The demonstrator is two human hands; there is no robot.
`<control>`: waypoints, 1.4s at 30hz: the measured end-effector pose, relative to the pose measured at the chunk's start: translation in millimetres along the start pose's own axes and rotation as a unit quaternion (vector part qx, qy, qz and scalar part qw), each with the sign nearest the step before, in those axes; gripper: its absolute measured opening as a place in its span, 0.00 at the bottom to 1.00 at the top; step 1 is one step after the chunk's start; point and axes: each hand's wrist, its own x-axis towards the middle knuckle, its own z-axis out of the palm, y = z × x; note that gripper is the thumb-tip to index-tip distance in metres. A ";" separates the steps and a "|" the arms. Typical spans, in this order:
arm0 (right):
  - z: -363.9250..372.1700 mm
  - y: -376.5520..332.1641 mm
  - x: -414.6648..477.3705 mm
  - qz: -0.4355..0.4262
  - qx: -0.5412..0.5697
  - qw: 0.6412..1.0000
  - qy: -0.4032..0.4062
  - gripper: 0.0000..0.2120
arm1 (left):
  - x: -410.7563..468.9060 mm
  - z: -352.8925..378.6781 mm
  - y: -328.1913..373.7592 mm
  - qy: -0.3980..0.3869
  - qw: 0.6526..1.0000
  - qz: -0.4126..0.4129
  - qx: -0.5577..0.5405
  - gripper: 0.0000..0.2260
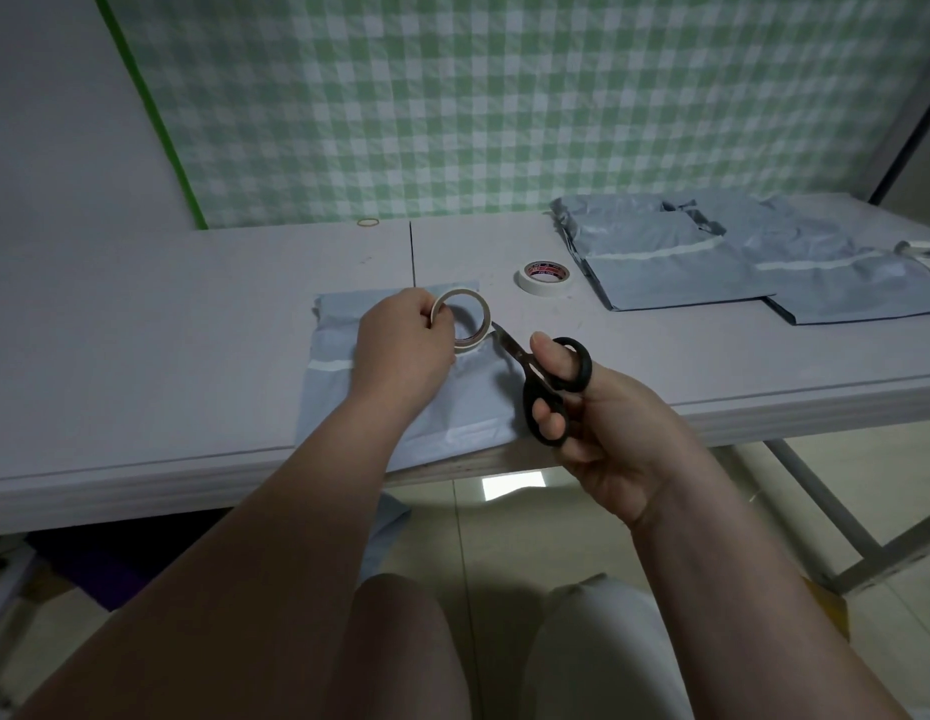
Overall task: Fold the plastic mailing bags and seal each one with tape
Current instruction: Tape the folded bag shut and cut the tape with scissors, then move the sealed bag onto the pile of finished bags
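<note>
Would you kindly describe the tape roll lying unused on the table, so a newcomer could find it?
On the grey table, look between the left hand and the bag stack. The spare roll lies flat, untouched, with a red-printed core.

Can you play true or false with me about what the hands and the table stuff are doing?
1. The left hand holds a tape roll. True.
2. The right hand holds a pencil. False: it holds black scissors.
3. A second tape roll lies on the table. True.
4. The grey bags are piled on the floor. False: they lie on the table, at the right.
</note>
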 end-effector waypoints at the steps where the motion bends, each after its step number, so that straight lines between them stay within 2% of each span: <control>1: -0.6 0.4 1.2 -0.002 -0.006 1.000 -0.001 0.14 | 0.1 0.1 -0.2 0.001 1.000 0.000 0.000 0.09; 4: -3.9 2.7 4.4 -0.010 -0.011 1.000 -0.006 0.17 | 1.3 0.9 -2.0 0.002 1.000 0.001 -0.001 0.10; 10: -10.1 1.7 1.8 -0.012 0.012 1.000 -0.015 0.13 | 2.0 -2.5 -0.9 0.011 0.999 -0.024 -0.039 0.12; 13: -11.3 -6.6 -2.5 -0.057 -0.070 0.996 0.027 0.10 | -0.1 -5.3 1.9 0.033 0.995 -0.048 -0.084 0.12; 16: -12.8 -20.1 0.5 -0.111 -0.174 0.974 0.092 0.08 | -0.2 -7.4 2.8 0.042 0.984 -0.080 -0.151 0.12; 18: -16.0 -28.8 8.4 -0.149 -0.305 0.928 0.154 0.07 | 0.9 -11.2 3.7 0.040 0.973 -0.110 -0.200 0.10; 20: -18.8 -33.7 17.9 -0.179 -0.459 0.845 0.210 0.04 | 1.0 -18.9 5.3 0.043 0.963 -0.132 -0.232 0.06; 23: -16.1 -33.3 28.3 -0.174 -0.601 0.742 0.240 0.06 | -1.2 -37.2 2.0 0.072 0.961 -0.129 -0.234 0.05; 25: -13.2 -30.6 32.5 -0.155 -0.678 0.675 0.248 0.10 | -3.7 -51.9 -5.8 0.098 0.974 -0.102 -0.178 0.04; 27: -7.7 -28.6 34.6 -0.164 -0.753 0.586 0.251 0.12 | -7.2 -67.7 -16.1 0.124 0.987 -0.072 -0.071 0.04; 28: -4.2 -27.5 35.7 -0.188 -0.770 0.549 0.265 0.12 | -8.4 -74.6 -22.5 0.137 0.988 -0.063 -0.027 0.07; 29: -0.1 -26.2 37.6 -0.234 -0.764 0.529 0.285 0.12 | -9.9 -81.3 -27.7 0.149 0.987 -0.058 0.004 0.08; 30: 5.5 -24.0 38.4 -0.288 -0.741 0.527 0.302 0.12 | -11.0 -87.5 -32.3 0.159 0.985 -0.055 0.026 0.10; 32: 22.3 -18.0 37.5 -0.367 -0.684 0.568 0.273 0.14 | -13.4 -97.6 -40.8 0.169 0.982 -0.044 0.072 0.13; 34: 43.4 -9.1 36.3 -0.367 -0.684 0.606 0.175 0.15 | -15.2 -102.9 -50.5 0.149 0.978 -0.028 0.140 0.17; 36: 62.2 1.9 36.1 -0.372 -0.692 0.610 0.102 0.16 | -16.7 -106.1 -57.5 0.112 0.975 -0.029 0.192 0.19; 38: 74.2 11.6 40.2 -0.361 -0.707 0.604 0.068 0.18 | -17.5 -108.5 -61.5 0.081 0.970 -0.046 0.226 0.17; 42: 79.4 27.4 50.6 -0.269 -0.750 0.604 0.032 0.22 | -21.7 -105.0 -52.2 0.040 0.944 -0.069 0.319 0.13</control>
